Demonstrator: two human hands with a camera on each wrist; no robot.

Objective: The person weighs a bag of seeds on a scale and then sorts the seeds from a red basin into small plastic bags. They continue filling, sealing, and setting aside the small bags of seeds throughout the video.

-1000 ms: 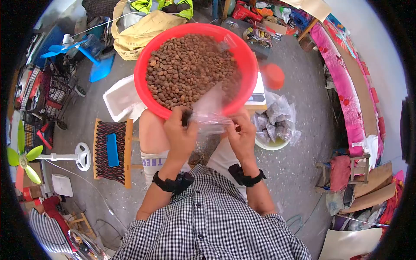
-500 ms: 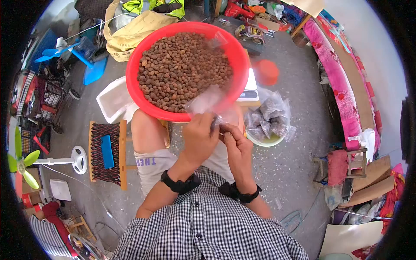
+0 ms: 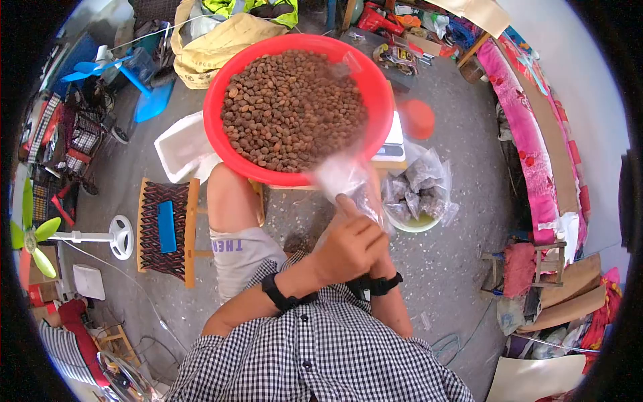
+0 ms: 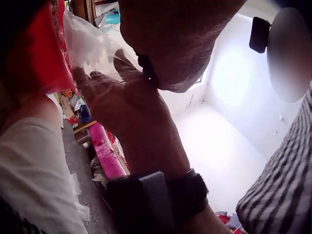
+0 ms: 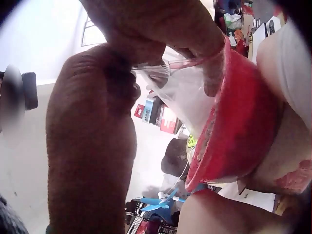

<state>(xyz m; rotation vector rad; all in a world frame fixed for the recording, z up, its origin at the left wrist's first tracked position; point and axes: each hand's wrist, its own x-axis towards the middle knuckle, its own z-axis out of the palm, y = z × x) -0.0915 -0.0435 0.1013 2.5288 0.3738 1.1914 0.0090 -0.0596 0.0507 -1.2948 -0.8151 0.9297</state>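
Clear plastic bag, blurred in the head view, hangs over the near rim of a red basin full of brown nuts or dried fruit. My left hand pinches the bag's edge between thumb and curled fingers, crossing in front of the right hand. Mostly hidden in the head view, my right hand shows in the left wrist view, its fingers around the bag's film. From the right wrist view, the bag stretches between both hands, beside the basin wall.
Right of the knees, a pale bowl bears several filled plastic bags. A white scale and a red round container stand beside the basin. To the left are a white foam box and a woven stool with a blue item on it.
The bag has swung up and right from between both hands. My left hand has moved right, across the right hand, which it now largely covers in the head view.
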